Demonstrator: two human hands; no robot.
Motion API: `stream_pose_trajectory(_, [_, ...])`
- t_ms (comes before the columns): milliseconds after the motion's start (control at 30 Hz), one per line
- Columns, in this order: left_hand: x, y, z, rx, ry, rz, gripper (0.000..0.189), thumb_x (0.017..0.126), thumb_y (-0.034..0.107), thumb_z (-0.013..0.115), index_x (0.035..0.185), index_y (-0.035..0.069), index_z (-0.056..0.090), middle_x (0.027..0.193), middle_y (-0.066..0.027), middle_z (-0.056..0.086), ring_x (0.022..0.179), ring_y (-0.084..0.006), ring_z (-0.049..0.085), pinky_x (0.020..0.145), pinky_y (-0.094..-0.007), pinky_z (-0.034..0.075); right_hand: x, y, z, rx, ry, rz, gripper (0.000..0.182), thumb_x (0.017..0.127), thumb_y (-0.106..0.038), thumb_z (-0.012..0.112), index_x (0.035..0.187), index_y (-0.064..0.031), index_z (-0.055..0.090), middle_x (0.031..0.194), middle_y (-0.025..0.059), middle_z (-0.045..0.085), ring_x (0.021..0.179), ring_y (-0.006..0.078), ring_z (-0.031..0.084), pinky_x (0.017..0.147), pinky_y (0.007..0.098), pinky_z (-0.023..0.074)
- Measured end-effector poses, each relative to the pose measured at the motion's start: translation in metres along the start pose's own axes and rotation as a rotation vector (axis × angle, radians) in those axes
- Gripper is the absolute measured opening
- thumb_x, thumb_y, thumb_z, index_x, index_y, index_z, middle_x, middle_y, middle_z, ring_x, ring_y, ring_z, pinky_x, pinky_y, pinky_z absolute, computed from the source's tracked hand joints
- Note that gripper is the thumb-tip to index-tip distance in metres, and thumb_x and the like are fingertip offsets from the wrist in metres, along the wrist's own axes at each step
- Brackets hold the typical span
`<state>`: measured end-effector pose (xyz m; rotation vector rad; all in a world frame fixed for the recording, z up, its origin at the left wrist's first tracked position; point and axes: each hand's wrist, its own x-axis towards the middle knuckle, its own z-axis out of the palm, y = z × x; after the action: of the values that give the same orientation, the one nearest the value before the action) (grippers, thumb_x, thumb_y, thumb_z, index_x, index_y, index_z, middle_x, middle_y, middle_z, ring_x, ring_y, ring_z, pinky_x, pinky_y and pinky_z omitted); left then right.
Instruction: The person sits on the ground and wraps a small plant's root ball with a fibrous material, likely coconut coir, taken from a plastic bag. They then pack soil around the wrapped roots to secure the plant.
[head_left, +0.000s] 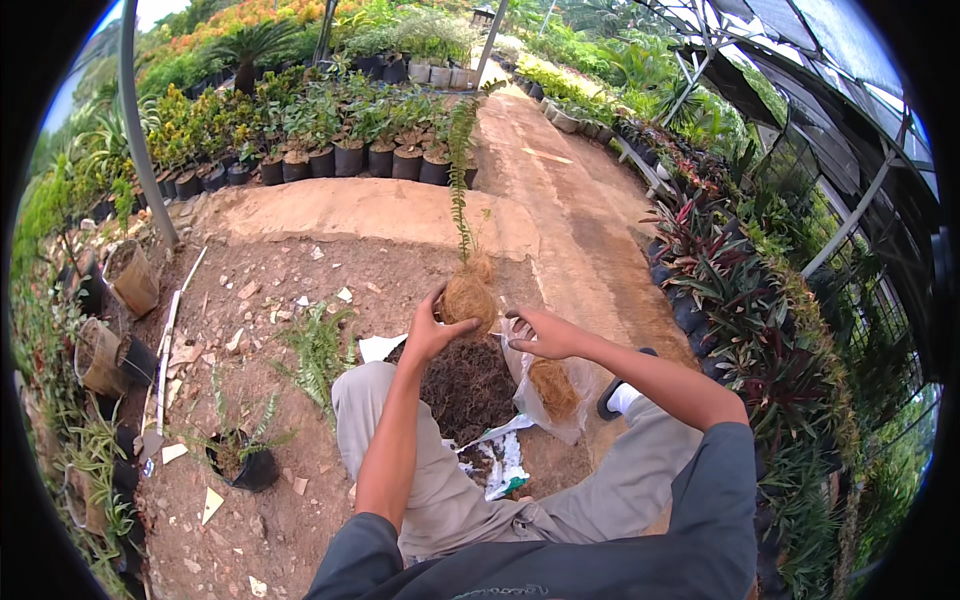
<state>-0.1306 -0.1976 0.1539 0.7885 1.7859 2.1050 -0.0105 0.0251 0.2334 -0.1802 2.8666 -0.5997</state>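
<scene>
My left hand (439, 328) grips a ball of brown coir fibre (468, 300) from its left side, thumb across the front. Out of the ball's top rises a long, narrow fern frond (459, 172). To the right, my right hand (541, 333) is apart from the ball, fingers partly curled, with nothing seen in it. Just below that hand lies a clear plastic bag (523, 390) with loose coir fibre (555, 388) inside. Between my knees is a heap of dark potting soil (465, 390) on an opened white plastic sack (504, 466).
A fern in a black nursery bag (255, 466) stands at the left, and another fern (319, 349) is by my left knee. Potted plants line the back (349, 157) and the right side (720, 277). A metal post (139, 127) rises at left; stone chips litter the ground.
</scene>
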Motion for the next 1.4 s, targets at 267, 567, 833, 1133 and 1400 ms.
stream_pose_trajectory(267, [0.019, -0.034, 0.019, 0.328, 0.146, -0.056, 0.092, 0.064, 0.022, 0.091, 0.139, -0.006, 0.045, 0.126, -0.0250, 0.062, 0.118, -0.0310, 0.061, 0.101, -0.0389, 0.048, 0.038, 0.056, 0.025, 0.292, -0.022, 0.044, 0.061, 0.090, -0.028, 0.068, 0.136, 0.0039, 0.044, 0.112, 0.0196, 0.065, 0.099, 0.0248, 0.067, 0.085, 0.0351, 0.0557])
stream_pose_trajectory(567, [0.089, -0.094, 0.048, 0.532, 0.131, -0.169, 0.095, 0.064, 0.028, 0.091, 0.139, -0.008, 0.045, 0.122, -0.0267, 0.063, 0.114, -0.0322, 0.063, 0.098, -0.0403, 0.050, 0.125, 0.162, 0.080, 0.493, 0.116, -0.037, 0.054, 0.091, -0.026, 0.066, 0.132, 0.0043, 0.048, 0.115, 0.0210, 0.064, 0.107, 0.0282, 0.063, 0.092, 0.0392, 0.0500])
stream_pose_trajectory(833, [0.170, -0.226, 0.049, 0.456, 0.100, -0.276, 0.094, 0.065, 0.028, 0.091, 0.139, -0.007, 0.045, 0.123, -0.0235, 0.063, 0.113, -0.0298, 0.064, 0.098, -0.0387, 0.049, 0.194, 0.251, 0.118, 0.615, 0.105, 0.105, 0.053, 0.087, -0.026, 0.067, 0.128, 0.0040, 0.052, 0.111, 0.0212, 0.066, 0.102, 0.0309, 0.065, 0.092, 0.0387, 0.0498])
stream_pose_trajectory(1133, [0.254, -0.310, 0.060, 0.212, 0.082, -0.454, 0.089, 0.071, 0.015, 0.088, 0.142, -0.008, 0.038, 0.125, -0.0223, 0.061, 0.111, -0.0273, 0.064, 0.092, -0.0378, 0.055, 0.258, 0.335, 0.148, 0.575, 0.120, 0.149, 0.071, 0.086, -0.029, 0.066, 0.145, 0.0000, 0.039, 0.139, 0.0226, 0.052, 0.131, 0.0331, 0.050, 0.110, 0.0414, 0.0392])
stream_pose_trajectory(1400, [0.303, -0.421, 0.036, 0.344, 0.173, -0.366, 0.097, 0.067, 0.022, 0.092, 0.142, -0.010, 0.038, 0.129, -0.0240, 0.058, 0.115, -0.0297, 0.061, 0.096, -0.0388, 0.051, 0.283, 0.367, 0.207, 0.492, 0.160, 0.221, 0.072, 0.086, -0.030, 0.065, 0.147, -0.0020, 0.037, 0.150, 0.0202, 0.041, 0.138, 0.0334, 0.041, 0.113, 0.0421, 0.0353])
